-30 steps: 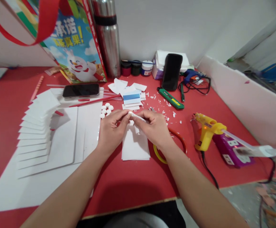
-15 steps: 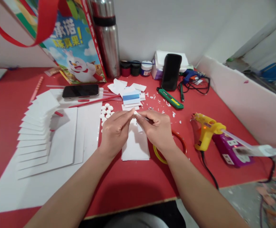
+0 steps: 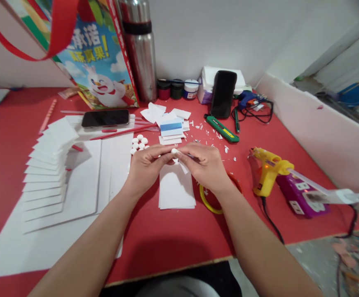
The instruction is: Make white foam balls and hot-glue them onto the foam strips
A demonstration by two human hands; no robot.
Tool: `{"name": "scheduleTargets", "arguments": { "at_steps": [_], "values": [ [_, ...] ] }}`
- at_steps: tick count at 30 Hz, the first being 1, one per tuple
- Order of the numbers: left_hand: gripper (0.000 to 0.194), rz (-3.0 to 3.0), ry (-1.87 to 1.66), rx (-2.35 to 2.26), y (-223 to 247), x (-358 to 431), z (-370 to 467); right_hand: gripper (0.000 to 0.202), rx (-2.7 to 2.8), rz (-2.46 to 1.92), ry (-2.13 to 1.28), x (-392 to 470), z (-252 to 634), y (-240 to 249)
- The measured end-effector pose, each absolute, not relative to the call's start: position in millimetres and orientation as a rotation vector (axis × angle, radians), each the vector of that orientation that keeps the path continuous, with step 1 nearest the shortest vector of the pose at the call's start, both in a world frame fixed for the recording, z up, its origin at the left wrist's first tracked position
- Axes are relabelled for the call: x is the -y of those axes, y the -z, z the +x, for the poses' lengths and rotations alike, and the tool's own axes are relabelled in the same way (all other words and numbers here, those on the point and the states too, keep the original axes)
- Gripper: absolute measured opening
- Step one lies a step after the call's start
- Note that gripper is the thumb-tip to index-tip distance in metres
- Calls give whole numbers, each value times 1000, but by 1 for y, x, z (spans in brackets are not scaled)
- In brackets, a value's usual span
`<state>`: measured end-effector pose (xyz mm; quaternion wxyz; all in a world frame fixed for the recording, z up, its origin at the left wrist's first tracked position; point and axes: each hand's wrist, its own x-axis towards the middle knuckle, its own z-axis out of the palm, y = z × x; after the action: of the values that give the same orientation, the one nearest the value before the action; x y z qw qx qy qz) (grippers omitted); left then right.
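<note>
Small white piece [image 3: 174, 151] is sitting between our two hands, above the far end of a white paper stack [image 3: 177, 192] on the red table [image 3: 167, 239]. With our left hand [image 3: 146, 165] we are pinching it, thumb and fingers drawn narrow; with our right hand [image 3: 204, 165] we are gripping it from the other side, fingers closing on it too. A white strip [image 3: 184, 166] is hanging below our right fingers, and we are not managing to tell whether it is joined to the piece. Just beyond our left hand, white pellets [image 3: 139, 142] are lying in a cluster. Past our right hand, a green cutter [image 3: 221, 128] is resting near white scraps, and a yellow-and-orange ring [image 3: 208, 202] is lying partly under our forearm. Farther right, we are seeing a yellow glue gun [image 3: 268, 169] standing beside a purple box [image 3: 301, 198].
</note>
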<state>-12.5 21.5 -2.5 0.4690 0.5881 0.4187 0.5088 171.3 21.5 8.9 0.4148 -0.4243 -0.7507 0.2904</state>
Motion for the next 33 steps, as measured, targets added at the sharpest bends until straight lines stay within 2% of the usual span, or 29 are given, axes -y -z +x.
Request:
{"name": "scheduleTargets", "arguments": {
  "at_steps": [6,15,18,22,25,28,33],
  "values": [
    [13,1605,-1278,-1123,1,-19,-13,22,1844,-1171,-734,-20,170,-11],
    [19,1424,-1233,-1168,9,-14,-9,18,1878,-1186,-592,-15,168,-13],
    [21,1411,-1220,-1171,8,-15,-9,19,1652,-1256,-961,-19,169,-14],
    [21,1513,-1230,-1132,5,-17,-13,51,1040,-1205,-1781,-27,176,-17],
    [19,1608,-1246,-1074,2,-18,-15,58,816,-1018,-2156,-31,181,-19],
    [19,1688,-1255,-997,2,-20,-16,49,740,-896,-2261,-30,180,-19],
    [21,1701,-1236,-971,3,-21,-16,32,833,-878,-2145,-26,175,-17]
  ]
}}
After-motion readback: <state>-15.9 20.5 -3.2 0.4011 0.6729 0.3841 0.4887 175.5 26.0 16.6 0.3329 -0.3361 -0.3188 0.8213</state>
